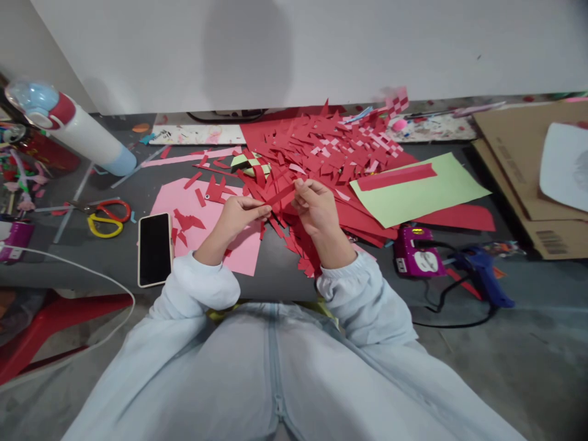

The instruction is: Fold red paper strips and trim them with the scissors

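Between my two hands a narrow red paper strip [281, 196] is held up over a pile of cut red paper. My left hand [242, 215] pinches its left end, fingers closed. At the other end, my right hand [313, 202] has thumb and fingertips closed on the strip. Beneath and behind lies the heap of red paper pieces [294, 144], some woven with pink squares. A pink sheet [245, 251] with red scraps lies under my left wrist. To the right is a light green sheet [413, 199] with a red strip on it.
Left: a white bottle [94, 138], scissors [106, 225] and a phone [155, 250]. Right: a purple box [419, 252], a blue glue gun [487, 278] with a black cable, and cardboard [519, 165]. A white cable hangs over the table's left front edge.
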A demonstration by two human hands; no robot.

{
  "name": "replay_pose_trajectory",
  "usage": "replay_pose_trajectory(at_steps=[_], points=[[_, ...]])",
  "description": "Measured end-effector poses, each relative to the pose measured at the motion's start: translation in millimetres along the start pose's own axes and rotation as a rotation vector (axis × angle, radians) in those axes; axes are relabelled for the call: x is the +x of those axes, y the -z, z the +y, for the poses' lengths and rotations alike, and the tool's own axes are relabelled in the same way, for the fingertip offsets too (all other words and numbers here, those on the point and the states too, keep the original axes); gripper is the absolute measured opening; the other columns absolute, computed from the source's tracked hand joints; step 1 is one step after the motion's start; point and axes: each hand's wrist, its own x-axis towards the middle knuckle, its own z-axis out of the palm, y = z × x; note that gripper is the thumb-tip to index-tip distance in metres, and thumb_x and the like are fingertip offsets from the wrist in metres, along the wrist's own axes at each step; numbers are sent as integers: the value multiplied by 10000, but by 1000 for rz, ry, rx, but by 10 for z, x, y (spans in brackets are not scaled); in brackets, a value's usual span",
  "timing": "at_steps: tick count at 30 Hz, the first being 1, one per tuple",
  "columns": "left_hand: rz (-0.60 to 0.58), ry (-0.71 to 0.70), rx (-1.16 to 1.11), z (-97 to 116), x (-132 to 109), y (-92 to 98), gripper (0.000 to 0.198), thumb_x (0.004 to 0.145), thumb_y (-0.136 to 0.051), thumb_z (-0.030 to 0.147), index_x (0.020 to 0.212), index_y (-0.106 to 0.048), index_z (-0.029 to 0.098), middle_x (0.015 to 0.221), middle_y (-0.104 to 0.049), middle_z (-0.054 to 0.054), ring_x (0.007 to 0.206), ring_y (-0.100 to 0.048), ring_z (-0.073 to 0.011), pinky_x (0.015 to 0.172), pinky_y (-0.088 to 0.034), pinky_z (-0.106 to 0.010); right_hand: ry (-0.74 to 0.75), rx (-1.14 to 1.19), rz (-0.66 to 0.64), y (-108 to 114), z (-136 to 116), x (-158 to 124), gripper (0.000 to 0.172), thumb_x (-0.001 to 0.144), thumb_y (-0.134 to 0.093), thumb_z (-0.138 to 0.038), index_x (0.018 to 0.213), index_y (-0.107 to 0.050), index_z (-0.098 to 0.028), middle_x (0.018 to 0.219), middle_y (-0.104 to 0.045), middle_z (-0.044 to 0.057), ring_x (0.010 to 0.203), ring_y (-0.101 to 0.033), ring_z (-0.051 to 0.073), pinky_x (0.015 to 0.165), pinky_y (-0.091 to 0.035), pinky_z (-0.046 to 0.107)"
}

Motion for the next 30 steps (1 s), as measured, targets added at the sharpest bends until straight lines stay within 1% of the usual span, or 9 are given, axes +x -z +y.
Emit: replay_pose_trajectory(at_steps=[4, 8, 14, 17, 21, 23, 25, 27, 30], points=[[34, 17, 22, 19, 3, 10, 307, 624, -833, 421, 680, -743, 133, 654, -715, -49, 596, -627, -121, 622, -509, -252, 11, 10, 21, 18, -20, 13, 590, 551, -828, -603, 584, -383, -217, 477, -285, -116, 425, -239, 34, 418, -255, 206], [49, 9, 31, 35, -10, 18, 313, 662, -804, 433, 665, -724, 131, 628, -692, -46, 584, -608, -114, 589, -491, -238, 39, 26, 64, 28, -20, 32, 599, 544, -833, -596, 578, -375, -213, 472, -301, -116, 431, -244, 30, 422, -252, 201], [124, -128, 104, 12, -16, 11, 224, 706, -760, 366, 623, -714, 162, 611, -685, -21, 594, -616, -113, 595, -504, -236, 19, 30, 92, 43, -22, 46, 553, 518, -847, -582, 640, -447, -221, 478, -328, -123, 414, -264, 31, 398, -245, 200], [177, -189, 94, -14, -11, 3, 184, 698, -768, 354, 718, -762, 172, 652, -718, -21, 595, -637, -116, 621, -539, -252, -5, 30, 48, 64, -45, 46, 509, 559, -827, -589, 714, -508, -223, 502, -426, -116, 384, -282, 23, 370, -223, 193], [252, -254, 57, -66, -16, 0, 239, 727, -757, 339, 920, -787, 201, 780, -771, -43, 653, -692, -135, 685, -582, -291, -29, -22, 17, 64, -77, 39, 496, 651, -733, -667, 761, -541, -223, 626, -589, -66, 400, -399, 25, 376, -295, 191], [297, -322, 93, -94, -16, 5, 210, 740, -754, 323, 920, -789, 221, 853, -783, -51, 735, -720, -154, 748, -592, -310, -71, -52, 0, 52, -88, 36, 543, 687, -640, -749, 793, -573, -220, 666, -630, -34, 424, -471, 44, 383, -336, 200], [336, -409, 166, -114, -13, 13, 157, 750, -748, 293, 892, -792, 244, 903, -787, -45, 812, -730, -167, 804, -589, -323, -112, -66, -14, 46, -96, 34, 598, 693, -585, -795, 824, -605, -212, 621, -615, -25, 436, -515, 68, 388, -366, 208], [359, -501, 237, -123, -11, 18, 122, 766, -733, 259, 872, -793, 264, 918, -787, -32, 851, -729, -170, 837, -583, -331, -130, -56, -19, 53, -102, 34, 576, 652, -670, -750, 821, -627, -200, 571, -583, -38, 443, -533, 75, 400, -393, 204], [368, -568, 277, -117, -10, 17, 113, 792, -713, 248, 871, -791, 268, 932, -786, -30, 878, -725, -171, 878, -573, -345, -128, -25, -13, 81, -105, 37, 505, 500, -877, -515, 810, -647, -190, 592, -602, -54, 462, -547, 62, 432, -435, 187]])
